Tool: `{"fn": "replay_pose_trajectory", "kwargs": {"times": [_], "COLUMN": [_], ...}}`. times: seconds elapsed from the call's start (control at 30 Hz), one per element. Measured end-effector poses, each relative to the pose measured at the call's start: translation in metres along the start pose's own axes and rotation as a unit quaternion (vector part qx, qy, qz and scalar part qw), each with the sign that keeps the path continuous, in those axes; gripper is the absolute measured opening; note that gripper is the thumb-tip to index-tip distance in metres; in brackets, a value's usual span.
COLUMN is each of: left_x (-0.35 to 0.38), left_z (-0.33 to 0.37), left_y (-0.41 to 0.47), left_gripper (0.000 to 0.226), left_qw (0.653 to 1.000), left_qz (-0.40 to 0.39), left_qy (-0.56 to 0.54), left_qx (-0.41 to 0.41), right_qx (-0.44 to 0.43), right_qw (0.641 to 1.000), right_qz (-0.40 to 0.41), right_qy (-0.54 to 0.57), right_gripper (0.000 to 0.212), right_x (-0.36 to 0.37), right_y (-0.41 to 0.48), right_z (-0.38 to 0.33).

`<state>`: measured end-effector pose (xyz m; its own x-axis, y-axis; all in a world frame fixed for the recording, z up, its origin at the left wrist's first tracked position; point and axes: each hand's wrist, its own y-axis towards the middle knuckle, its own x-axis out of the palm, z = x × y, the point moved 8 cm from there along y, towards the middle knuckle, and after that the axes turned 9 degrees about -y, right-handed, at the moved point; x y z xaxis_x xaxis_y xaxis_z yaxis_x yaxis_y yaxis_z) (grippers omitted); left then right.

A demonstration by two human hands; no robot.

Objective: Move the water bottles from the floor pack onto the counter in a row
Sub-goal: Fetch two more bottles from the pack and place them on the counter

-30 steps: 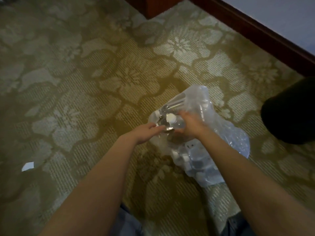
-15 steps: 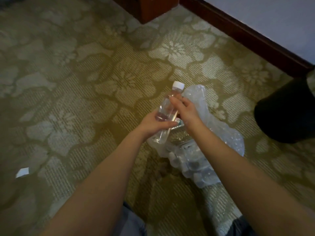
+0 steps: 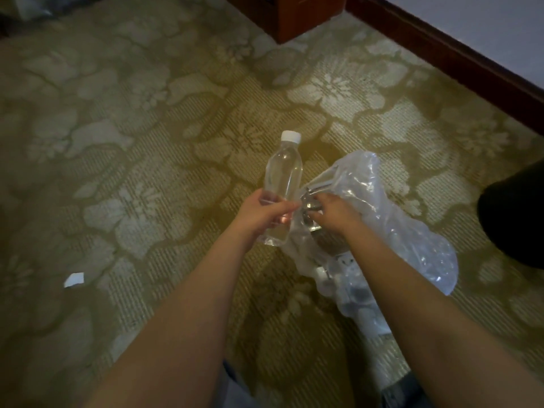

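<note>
A clear water bottle (image 3: 283, 175) with a white cap is held upright above the carpet, and my left hand (image 3: 262, 213) grips its lower half. Just to its right lies the torn plastic pack (image 3: 382, 219) on the floor, with several more bottles showing dimly through the wrap. My right hand (image 3: 332, 212) reaches into the pack's open top with its fingers curled around something inside; what it holds is hidden by the wrap.
Patterned green carpet (image 3: 132, 160) covers the floor. A wooden furniture corner (image 3: 297, 16) stands at the top, a dark baseboard (image 3: 447, 54) runs along the wall at right. A black object (image 3: 518, 219) sits at the right edge. A white paper scrap (image 3: 73, 279) lies at left.
The bottle has come up out of the pack and passed into my left hand alone. My right hand let go of it and went back down into the pack's opening.
</note>
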<state>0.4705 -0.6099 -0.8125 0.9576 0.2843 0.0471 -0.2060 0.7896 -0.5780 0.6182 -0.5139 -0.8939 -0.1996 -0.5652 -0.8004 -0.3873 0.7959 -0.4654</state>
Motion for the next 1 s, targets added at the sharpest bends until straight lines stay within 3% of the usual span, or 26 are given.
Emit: {"fn": "replay_pose_trajectory", "kwargs": {"times": [0.1,0.17,0.23,0.37,0.47,0.57,0.67,0.77,0.87,0.93,1.0], "left_x": [-0.009,-0.014,-0.017,-0.015,-0.010,-0.004,0.002,0.009,0.012,0.012,0.012], "left_z": [-0.008,-0.011,-0.012,-0.012,-0.013,-0.014,-0.014,-0.011,-0.003,0.002,0.011], "left_y": [-0.004,-0.007,-0.008,-0.008,-0.005,-0.001,0.005,0.011,0.013,0.013,0.007], "left_gripper": [0.052,0.053,0.048,0.044,0.043,0.041,0.039,0.044,0.065,0.063,0.054], "left_qw": [1.000,1.000,1.000,1.000,0.999,0.999,1.000,1.000,1.000,1.000,1.000], "left_qz": [0.006,0.004,0.003,-0.005,-0.013,-0.010,-0.006,-0.011,-0.003,-0.004,-0.007], "left_qy": [-0.002,0.008,0.014,0.023,0.026,0.018,0.001,-0.005,-0.004,-0.012,-0.014], "left_qx": [-0.015,-0.020,-0.020,-0.020,-0.026,-0.030,-0.025,-0.011,0.002,0.007,0.003], "right_qx": [-0.040,-0.057,-0.049,-0.022,0.000,0.065,0.104,0.113,0.117,0.093,0.099], "right_qw": [0.987,0.976,0.970,0.965,0.979,0.996,0.990,0.947,0.932,0.908,0.858], "right_qz": [-0.063,-0.035,-0.012,-0.060,-0.071,-0.046,-0.003,0.011,-0.007,0.012,0.018], "right_qy": [-0.140,-0.206,-0.240,-0.256,-0.189,-0.043,0.099,0.301,0.342,0.409,0.504], "right_gripper": [0.065,0.069,0.075,0.087,0.087,0.075,0.086,0.084,0.077,0.077,0.078], "right_x": [0.018,0.019,0.017,0.024,0.021,0.008,0.000,-0.002,-0.006,-0.016,-0.020], "right_y": [0.005,0.004,-0.003,-0.014,-0.017,-0.019,-0.018,-0.021,-0.025,-0.031,-0.042], "right_z": [-0.002,-0.002,0.001,0.017,0.027,0.036,0.044,0.036,0.020,0.010,0.009]}}
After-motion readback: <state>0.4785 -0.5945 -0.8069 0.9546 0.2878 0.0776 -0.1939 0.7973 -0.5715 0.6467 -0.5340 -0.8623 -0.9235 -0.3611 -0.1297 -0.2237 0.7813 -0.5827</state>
